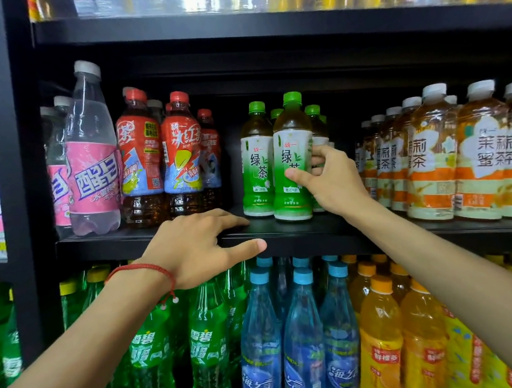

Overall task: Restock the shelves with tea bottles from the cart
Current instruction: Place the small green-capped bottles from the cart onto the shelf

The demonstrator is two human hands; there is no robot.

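Observation:
A green tea bottle (291, 148) with a green cap and white-green label stands upright at the front of the black middle shelf (297, 233). My right hand (333, 178) is wrapped around its label from the right side. More green tea bottles (255, 160) stand beside and behind it. My left hand (197, 247) rests on the shelf's front edge, fingers spread, holding nothing, with a red string bracelet on the wrist. The cart is out of view.
On the same shelf stand red ice tea bottles (181, 156), pink-labelled soda bottles (91, 164) and orange-labelled jasmine tea bottles (429, 155). A gap lies between the red and green bottles. The shelf below holds green soda (209, 350), blue water (303, 343) and orange juice bottles (379, 337).

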